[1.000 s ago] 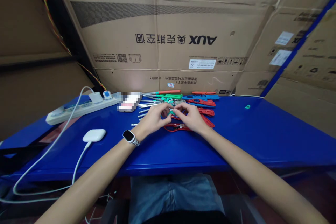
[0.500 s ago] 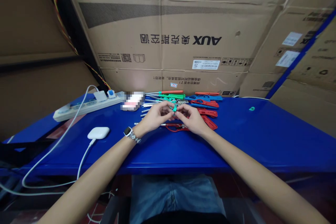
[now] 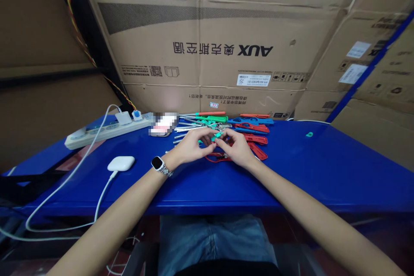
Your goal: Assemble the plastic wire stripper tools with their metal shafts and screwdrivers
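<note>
My right hand (image 3: 238, 147) pinches a small green plastic piece (image 3: 217, 136) between thumb and fingers, above the middle of the blue table. My left hand (image 3: 193, 144) is close on the other side of it, its thumb spread away from the fingers; its fingertips are near or against the piece. Beneath and behind both hands lie several long-nosed lighters and lighter parts. A red handle (image 3: 257, 139) and a blue handle (image 3: 255, 120) point right, while metal tubes (image 3: 186, 129) point left. A green handle (image 3: 213, 119) lies farther back. My hands partly hide the pile.
At the left are a white power strip (image 3: 106, 131), a white earphone case (image 3: 121, 163) on a cable, and a blurred-out phone (image 3: 164, 125). One small green part (image 3: 309, 134) lies on the right of the table (image 3: 323, 172). A cardboard wall (image 3: 223, 21) rises behind.
The green piece has turned from upright to slanting between my hands. My left thumb has moved down and away from it, widening the gap to the fingers.
</note>
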The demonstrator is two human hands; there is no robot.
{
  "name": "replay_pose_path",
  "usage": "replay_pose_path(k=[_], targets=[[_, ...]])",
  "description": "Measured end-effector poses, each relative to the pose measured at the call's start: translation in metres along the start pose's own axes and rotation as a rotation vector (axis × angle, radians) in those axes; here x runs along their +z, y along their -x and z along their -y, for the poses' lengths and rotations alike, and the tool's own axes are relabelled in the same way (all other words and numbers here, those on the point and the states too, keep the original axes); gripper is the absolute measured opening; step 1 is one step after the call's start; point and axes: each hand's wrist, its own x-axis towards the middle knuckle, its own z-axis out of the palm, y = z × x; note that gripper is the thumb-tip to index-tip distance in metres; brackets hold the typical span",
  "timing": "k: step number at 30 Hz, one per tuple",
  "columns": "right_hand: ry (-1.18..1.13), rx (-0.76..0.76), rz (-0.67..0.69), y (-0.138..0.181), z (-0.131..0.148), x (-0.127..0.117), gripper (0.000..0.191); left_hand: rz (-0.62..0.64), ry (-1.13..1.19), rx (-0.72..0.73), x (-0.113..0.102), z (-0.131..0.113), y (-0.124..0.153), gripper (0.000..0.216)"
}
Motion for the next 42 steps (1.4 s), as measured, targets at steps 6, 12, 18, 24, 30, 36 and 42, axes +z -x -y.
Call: replay_pose_path(k=[6, 12, 18, 24, 30, 36, 42], targets=[[0.034, -0.012, 0.011, 0.001, 0.002, -0.001, 0.029, 0.024, -0.185, 0.072, -0.001, 0.004, -0.001, 0.019], [0.015, -0.022, -0.004, -0.001, 0.002, -0.004, 0.027, 0.139, -0.192, 0.040, -0.004, 0.003, 0.000, 0.030], [-0.061, -0.065, 0.033, 0.000, 0.002, -0.005, 0.023, 0.200, -0.135, -0.022, -0.004, -0.001, 0.000, 0.037], [-0.143, -0.024, 0.036, -0.003, -0.003, -0.004, 0.023, 0.064, -0.282, 0.049, -0.006, 0.002, 0.000, 0.027], [-0.216, 0.110, 0.043, -0.002, -0.002, -0.002, 0.030, -0.046, -0.486, 0.234, -0.004, -0.002, 0.002, 0.021], [0.057, 0.086, 0.075, -0.002, 0.004, -0.011, 0.033, -0.019, -0.504, 0.296, -0.007, 0.001, 0.001, 0.024], [0.508, -0.172, 0.215, 0.013, -0.001, -0.030, 0.012, 0.155, -0.263, 0.027, -0.019, 0.008, 0.003, 0.021]])
